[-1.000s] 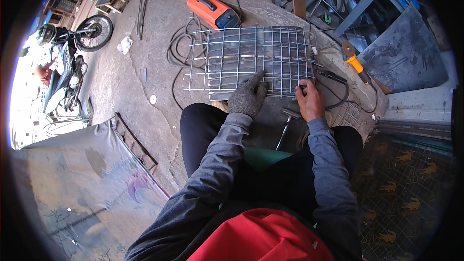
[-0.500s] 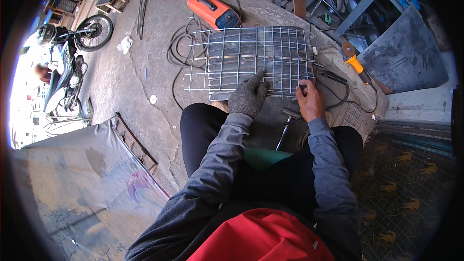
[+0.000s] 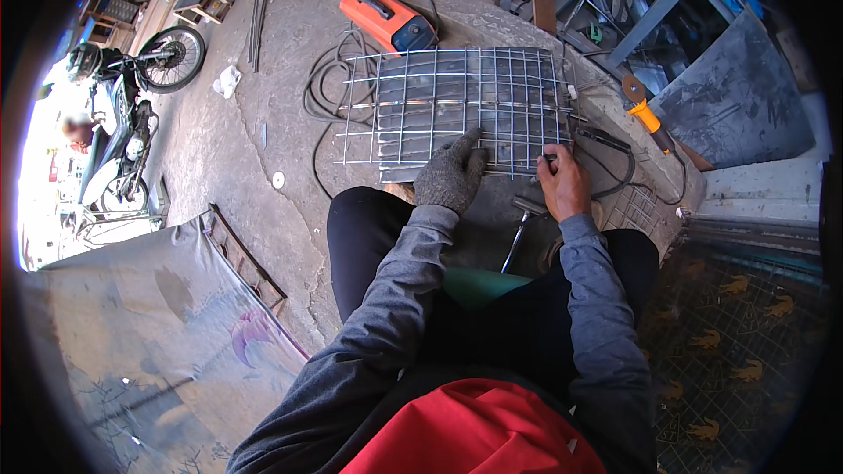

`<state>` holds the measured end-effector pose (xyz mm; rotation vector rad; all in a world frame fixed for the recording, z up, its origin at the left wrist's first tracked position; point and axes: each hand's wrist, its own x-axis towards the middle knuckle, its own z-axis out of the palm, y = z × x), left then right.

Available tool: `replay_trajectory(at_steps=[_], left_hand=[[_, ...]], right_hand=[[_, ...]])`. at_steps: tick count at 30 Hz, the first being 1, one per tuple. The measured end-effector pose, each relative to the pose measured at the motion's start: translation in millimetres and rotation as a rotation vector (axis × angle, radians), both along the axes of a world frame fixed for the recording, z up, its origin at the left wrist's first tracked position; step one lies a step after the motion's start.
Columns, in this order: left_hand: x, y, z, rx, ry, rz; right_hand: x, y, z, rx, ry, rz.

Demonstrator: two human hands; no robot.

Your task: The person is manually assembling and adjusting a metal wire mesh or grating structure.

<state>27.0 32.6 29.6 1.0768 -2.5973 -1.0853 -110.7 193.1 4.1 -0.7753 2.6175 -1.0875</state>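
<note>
Hands come first. The left hand [image 3: 450,177], in a grey glove, lies flat and open on the near edge of the wire grid [image 3: 457,105]. The bare right hand [image 3: 563,183] pinches a wire at the grid's near right corner. A hammer [image 3: 520,226] lies just beside it. Past the grid sit cables [image 3: 327,92] and an orange welder [image 3: 386,19]. Sharp wire ends could poke the bare hand, I think.

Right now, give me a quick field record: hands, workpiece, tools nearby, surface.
left hand: grey knit-gloved left hand, palm down on the near edge of the grid
right hand: bare right hand, fingers at the grid's near right corner; whether they grip a wire, cannot tell
workpiece: square-mesh grid of steel wire, flat on the floor
tools nearby: orange box-shaped welding machine beyond the grid; yellow-handled angle grinder to the right; metal hammer by the knees
surface: rough concrete floor
</note>
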Motion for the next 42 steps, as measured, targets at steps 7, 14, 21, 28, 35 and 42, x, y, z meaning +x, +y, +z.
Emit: replay_trajectory(at_steps=[7, 14, 21, 28, 35, 42], left_hand=[[-0.2, -0.1, -3.3, -0.001, -0.003, 0.002], [0.0, -0.3, -2.7, -0.001, 0.010, 0.007], [0.8, -0.5, 1.3, 0.019, 0.004, -0.008], [1.0, -0.9, -2.9, -0.007, 0.019, -0.005], [0.2, -0.7, -3.0, -0.008, 0.019, -0.004], [0.9, -1.5, -2.6, 0.013, 0.005, -0.011]], right_hand=[[0.6, -0.1, 2.1, 0.002, 0.001, -0.004], [0.8, -0.6, 1.1, 0.000, 0.002, -0.016], [-0.1, -0.5, 0.6, 0.016, -0.033, -0.016], [0.0, -0.6, -0.6, 0.006, 0.006, -0.004], [0.1, -0.1, -0.1, 0.021, -0.001, -0.009], [0.7, -0.8, 2.9, 0.026, -0.005, -0.009]])
